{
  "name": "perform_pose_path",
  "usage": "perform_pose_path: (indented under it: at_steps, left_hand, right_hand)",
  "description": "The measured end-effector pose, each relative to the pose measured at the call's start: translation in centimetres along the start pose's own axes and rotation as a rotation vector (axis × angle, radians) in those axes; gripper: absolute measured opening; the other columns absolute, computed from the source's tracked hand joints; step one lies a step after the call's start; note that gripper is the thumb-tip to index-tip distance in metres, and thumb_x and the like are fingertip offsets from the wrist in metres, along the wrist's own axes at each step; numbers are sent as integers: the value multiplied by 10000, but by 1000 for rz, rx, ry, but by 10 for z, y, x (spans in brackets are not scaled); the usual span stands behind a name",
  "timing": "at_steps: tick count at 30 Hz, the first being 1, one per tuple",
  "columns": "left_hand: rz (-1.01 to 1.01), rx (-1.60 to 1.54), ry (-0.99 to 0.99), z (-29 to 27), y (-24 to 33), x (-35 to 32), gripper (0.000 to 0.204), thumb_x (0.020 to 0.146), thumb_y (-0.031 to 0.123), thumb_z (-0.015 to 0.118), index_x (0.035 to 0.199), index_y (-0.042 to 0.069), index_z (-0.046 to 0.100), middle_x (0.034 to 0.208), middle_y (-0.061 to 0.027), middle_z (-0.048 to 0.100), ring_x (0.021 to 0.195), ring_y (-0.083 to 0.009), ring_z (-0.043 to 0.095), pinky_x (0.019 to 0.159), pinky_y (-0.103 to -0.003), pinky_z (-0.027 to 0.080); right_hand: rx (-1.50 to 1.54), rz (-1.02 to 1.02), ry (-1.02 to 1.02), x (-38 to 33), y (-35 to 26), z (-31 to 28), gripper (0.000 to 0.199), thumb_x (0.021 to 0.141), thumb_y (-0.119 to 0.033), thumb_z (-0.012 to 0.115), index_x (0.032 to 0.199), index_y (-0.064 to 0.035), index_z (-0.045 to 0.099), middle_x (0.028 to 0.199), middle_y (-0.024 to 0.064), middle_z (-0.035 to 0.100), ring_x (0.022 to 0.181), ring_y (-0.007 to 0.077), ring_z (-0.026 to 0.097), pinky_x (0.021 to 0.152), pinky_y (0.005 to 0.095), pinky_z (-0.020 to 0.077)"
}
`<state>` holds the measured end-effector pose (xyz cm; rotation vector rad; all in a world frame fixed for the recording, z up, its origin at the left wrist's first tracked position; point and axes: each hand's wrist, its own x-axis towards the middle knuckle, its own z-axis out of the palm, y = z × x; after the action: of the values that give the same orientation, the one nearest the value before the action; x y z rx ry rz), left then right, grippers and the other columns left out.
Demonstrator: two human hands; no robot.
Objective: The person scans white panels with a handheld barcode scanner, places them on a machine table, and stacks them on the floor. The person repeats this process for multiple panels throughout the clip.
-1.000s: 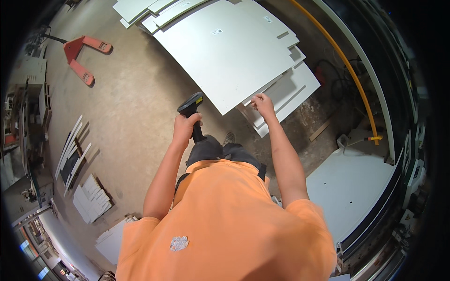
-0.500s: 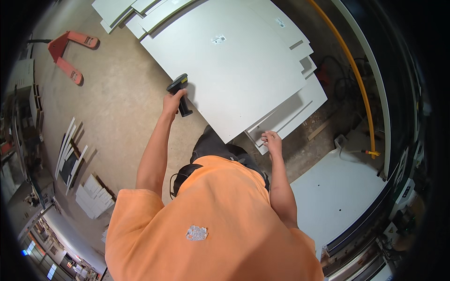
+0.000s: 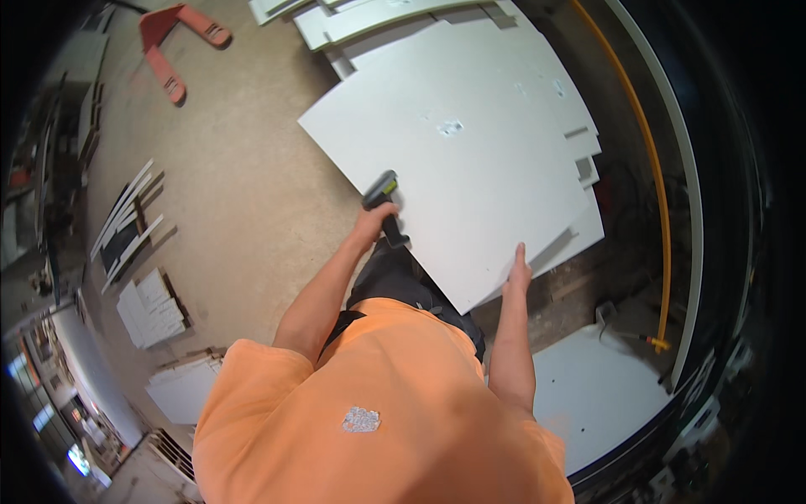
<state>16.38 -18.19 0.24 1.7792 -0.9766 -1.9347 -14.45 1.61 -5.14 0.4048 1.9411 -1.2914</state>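
A large white panel [image 3: 470, 185] lies on top of a stack in front of me, its near corner close to my waist. My left hand [image 3: 374, 221] is wrapped round the grip of a dark handheld barcode scanner [image 3: 380, 188] at the panel's left edge. Whether those fingers also touch the board is hard to see. At the near right edge, my right hand [image 3: 518, 273] grips the panel with the thumb along its top. The other fingers are hidden below. A small label [image 3: 450, 128] sits on the panel's upper face.
More white boards [image 3: 369, 25] lie beyond the panel. A red pallet jack [image 3: 159, 38] stands on the floor at far left, with narrow strips [image 3: 126, 223] and stacked pieces [image 3: 151, 311] nearer. To the right are a yellow-orange hose [image 3: 651, 151] and a white surface [image 3: 596, 395].
The view has shifted. The top panel has moved toward me, opening a gap at its far end. My right hand has taken hold of its near edge; the scanner stays in my left hand.
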Motion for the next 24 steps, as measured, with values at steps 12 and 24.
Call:
perform_pose_path:
  at_steps: [12,24]
  left_hand:
    - [230,-484,228,-70,-42,-77,188,758,183,706,817,23,628,725,-63,621,679,-161,588,636,-328,481]
    - [61,-605,252,-300,-118,-197,222,764,312,717,810,104,655,715,3,618,517,-73,496,427,-255,373]
  right_hand:
    - [-479,-213,255,-46,-24,-100,818,884,-585,629,1058,214,606,1144,264,652,981,342,642,861,410,557]
    - [-795,-608,243,-196,5,63,900,883,-713,511,993,167,669,1026,267,695,932,379,668,828,443,536]
